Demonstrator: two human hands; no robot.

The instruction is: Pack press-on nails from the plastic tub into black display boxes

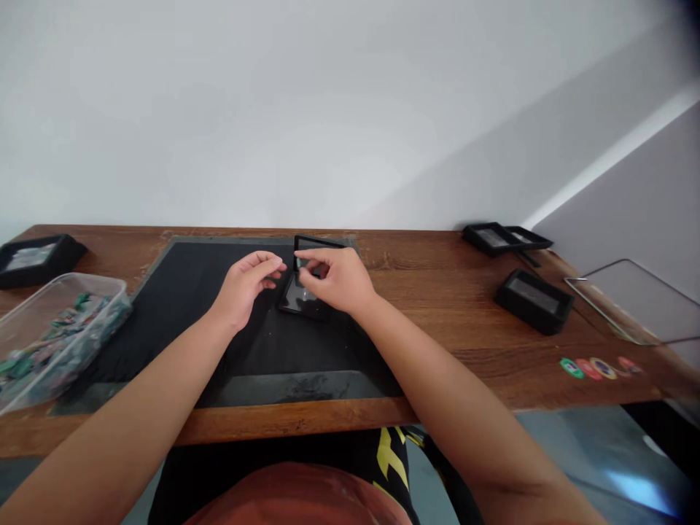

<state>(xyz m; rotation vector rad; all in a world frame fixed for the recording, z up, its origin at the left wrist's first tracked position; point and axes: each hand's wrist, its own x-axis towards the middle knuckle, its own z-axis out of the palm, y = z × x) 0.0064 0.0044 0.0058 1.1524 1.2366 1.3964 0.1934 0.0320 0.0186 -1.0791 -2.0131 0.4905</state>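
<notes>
A small black case (306,300) with a glossy base and a raised, framed lid stands open on the black mat (306,350). My right hand (337,278) is over the case, its index finger and thumb bent toward each other with a gap between the tips; nothing can be made out in it. To the left of the case, my left hand (249,284) hovers above the mat, thumb and index finger pinched together. Whatever those fingertips hold, if anything, is too small to tell.
A clear plastic tub (117,286) of small wrapped pieces stands at the left, near a black box (68,255). On the right lie black boxes (533,300), (492,239), round stickers (601,368) and a wire frame (601,315). A wall rises behind the table.
</notes>
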